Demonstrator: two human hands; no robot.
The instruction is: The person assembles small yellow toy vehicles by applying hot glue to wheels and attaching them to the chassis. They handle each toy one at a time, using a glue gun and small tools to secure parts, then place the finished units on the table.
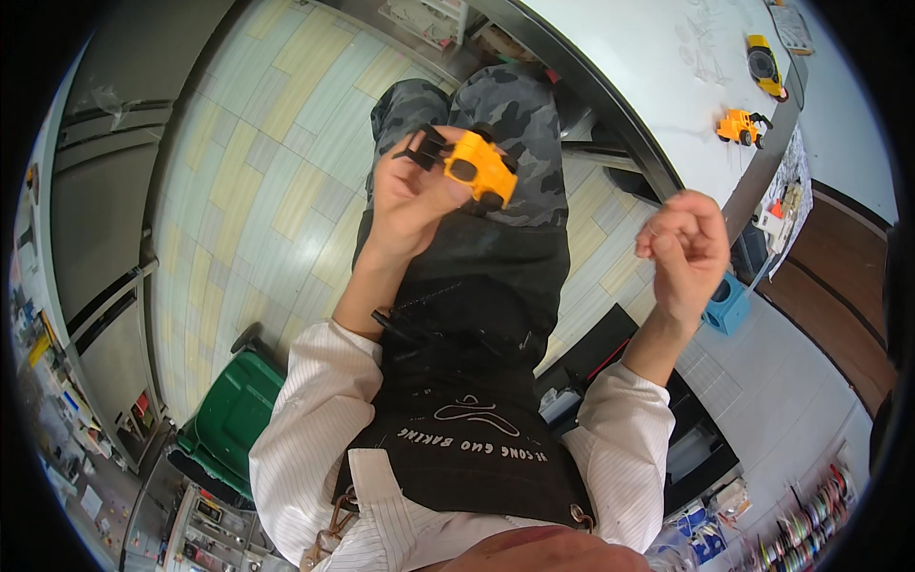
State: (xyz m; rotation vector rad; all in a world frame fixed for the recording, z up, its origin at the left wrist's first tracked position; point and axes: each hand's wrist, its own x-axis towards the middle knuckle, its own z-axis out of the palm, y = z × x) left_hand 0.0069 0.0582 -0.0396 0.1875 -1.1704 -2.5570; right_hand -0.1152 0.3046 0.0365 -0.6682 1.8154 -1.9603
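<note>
My left hand (405,205) holds a yellow toy loader (481,170) over my lap, thumb pressed along its side. The toy has black wheels and a black bucket (425,148), which sits by my fingers. Out to the right, away from the toy, my right hand (688,246) is raised near the table's edge. Its fingers are curled in toward the thumb, and whatever may be between them is too small or hidden to tell.
On the white table (658,57) at the upper right stand a small yellow toy truck (742,127) and another yellow toy vehicle (762,65). A light-blue box (727,305) lies beyond my right wrist. A green bin (233,415) stands at my left, by a grey cabinet (105,200).
</note>
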